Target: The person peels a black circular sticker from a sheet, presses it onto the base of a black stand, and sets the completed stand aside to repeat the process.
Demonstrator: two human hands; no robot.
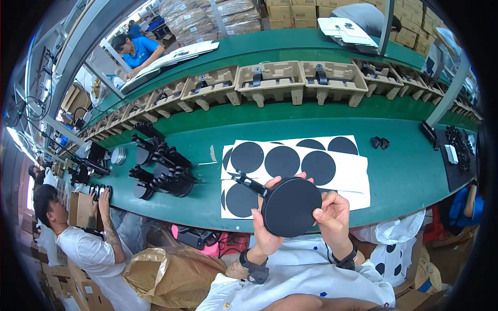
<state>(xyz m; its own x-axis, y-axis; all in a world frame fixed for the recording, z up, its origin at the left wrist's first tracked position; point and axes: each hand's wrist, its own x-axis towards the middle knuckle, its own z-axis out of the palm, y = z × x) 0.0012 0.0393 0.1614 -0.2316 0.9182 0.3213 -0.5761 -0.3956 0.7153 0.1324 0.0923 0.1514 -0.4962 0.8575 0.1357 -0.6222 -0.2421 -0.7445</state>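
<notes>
Above the table's near edge I hold a black round stand base [291, 207] with its flat face toward me; a short hinged arm [250, 183] juts from its upper left. My left hand [266, 234] grips it from the left and behind, some fingertips showing over the top rim. My right hand [334, 216] is closed at the right rim, its thumb pressed on the edge of the face. Behind the base lie white sheets [358, 179] bearing black round pads [281, 161], partly covered by my hands.
Several black stands [163, 166] cluster at the left on the green table [399, 171]. Moulded cardboard trays [270, 83] line up along the back. Small black parts [380, 142] and a dark mat [456, 160] are at the right. A co-worker [85, 238] handles parts at far left.
</notes>
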